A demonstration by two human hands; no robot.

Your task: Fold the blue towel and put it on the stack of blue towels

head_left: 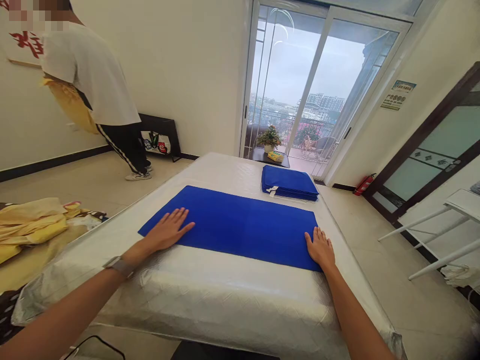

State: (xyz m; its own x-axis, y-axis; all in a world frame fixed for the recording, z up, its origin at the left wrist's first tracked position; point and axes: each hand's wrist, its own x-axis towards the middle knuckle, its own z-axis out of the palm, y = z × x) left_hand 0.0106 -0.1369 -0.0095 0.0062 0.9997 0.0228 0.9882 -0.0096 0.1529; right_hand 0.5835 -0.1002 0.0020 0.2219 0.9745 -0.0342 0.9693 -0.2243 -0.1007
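Note:
A blue cloth (pixel 240 225) lies flat as a long rectangle on a plastic-wrapped white mattress (pixel 225 295). My left hand (pixel 168 231) rests palm down on its near left corner, fingers stretched out. My right hand (pixel 320 247) lies flat on its near right corner, fingers also extended. Neither hand grips anything. A watch sits on my left wrist. Farther back on the mattress sits a stack of folded blue cloths (pixel 288 183).
Another person (pixel 93 90) in a white shirt stands at the far left by the wall. Yellow fabric (pixel 30 222) is piled at the left. A glass balcony door (pixel 311 85), a small plant table (pixel 270 150), a fire extinguisher (pixel 364 185) and white chair legs (pixel 431 235) stand around.

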